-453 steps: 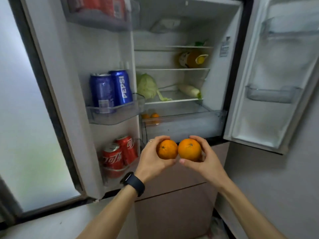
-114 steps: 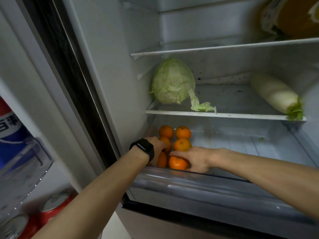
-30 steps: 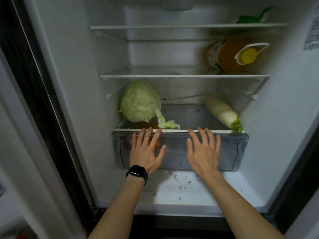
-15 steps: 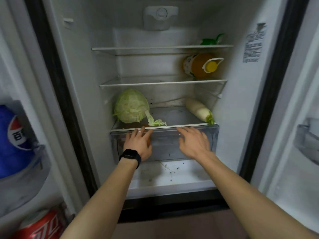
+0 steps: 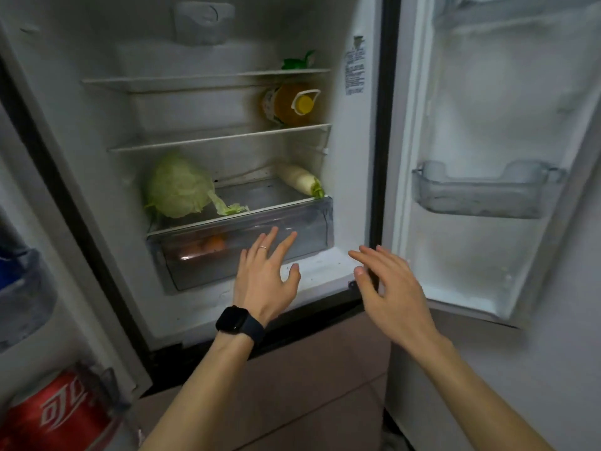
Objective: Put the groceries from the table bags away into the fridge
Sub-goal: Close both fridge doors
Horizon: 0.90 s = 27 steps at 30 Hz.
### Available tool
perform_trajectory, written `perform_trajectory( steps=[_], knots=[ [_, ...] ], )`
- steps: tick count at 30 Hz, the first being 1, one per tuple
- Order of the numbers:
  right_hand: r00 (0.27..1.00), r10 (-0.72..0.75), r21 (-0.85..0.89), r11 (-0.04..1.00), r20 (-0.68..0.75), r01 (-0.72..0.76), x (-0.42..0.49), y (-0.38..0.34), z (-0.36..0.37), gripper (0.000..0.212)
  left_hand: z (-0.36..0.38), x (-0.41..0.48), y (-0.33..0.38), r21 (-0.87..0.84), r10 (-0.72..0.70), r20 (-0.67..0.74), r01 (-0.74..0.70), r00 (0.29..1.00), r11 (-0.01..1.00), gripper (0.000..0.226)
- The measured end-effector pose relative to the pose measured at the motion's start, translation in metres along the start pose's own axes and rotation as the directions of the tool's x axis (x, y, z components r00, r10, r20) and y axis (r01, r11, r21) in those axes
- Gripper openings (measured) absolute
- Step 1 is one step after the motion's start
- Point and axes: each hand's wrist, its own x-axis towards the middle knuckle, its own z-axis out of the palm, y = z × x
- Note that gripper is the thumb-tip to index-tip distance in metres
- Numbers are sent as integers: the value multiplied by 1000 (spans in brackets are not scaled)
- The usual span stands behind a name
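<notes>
Hovering in front of the open fridge (image 5: 357, 190), both hands are seen empty with fingers spread apart: the left hand (image 5: 265, 275) at lower centre of the frame, just before the clear crisper drawer (image 5: 309, 226), and the right hand (image 5: 390, 288) to its right, near the edge of the open right door (image 5: 487, 157). Whether the left fingertips touch the drawer front cannot be told. Nothing is held by either hand.

The oranges (image 5: 211, 245) are seen dimly through the drawer's front wall, at left centre of the frame, and the drawer appears pushed in. On the shelf above it a cabbage (image 5: 177, 187) lies at the left and a white radish (image 5: 299, 179) at the right; a bottle with a yellow cap (image 5: 292, 104) lies on its side one shelf higher. A red can (image 5: 55, 415) is visible at lower left in the left door. The table bags are not in view.

The oranges are judged firm, fairly light and inclined to roll, so a cupped palm around the whole fruit would suit them. The cabbage is judged heavier, with a loose outer leaf that could tear; it would best be lifted from beneath with both hands. The radish is judged stiff and smooth, best gripped about its middle.
</notes>
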Motion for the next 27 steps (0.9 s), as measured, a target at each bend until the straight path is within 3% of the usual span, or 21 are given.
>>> perform_trajectory(
  steps=[9, 15, 18, 20, 24, 27],
  knots=[
    [958, 96, 22, 995, -270, -94, -36, 53, -87, 34, 9, 6, 105, -166, 194, -147, -218, 970, 962, 58],
    [824, 248, 232, 962, -510, -146, -14, 96, -152, 32, 5, 32, 187, -153, 284, -263, -331, 922, 931, 60],
    [755, 334, 285, 937, -564, -202, 9, 125, -174, 52, 8, 42, 230, -115, 331, -310, -381, 891, 918, 63],
    [747, 382, 306, 920, -545, -247, 29, 143, -188, 63, 15, 47, 259, -87, 350, -324, -396, 879, 914, 64],
    [820, 462, 355, 869, -338, -344, 53, 175, -187, 57, 40, 55, 301, 37, 390, -307, -398, 868, 916, 65],
    [863, 444, 391, 859, -242, -332, 49, 193, -163, 58, 65, 60, 304, 160, 405, -350, -373, 844, 914, 65]
  ],
)
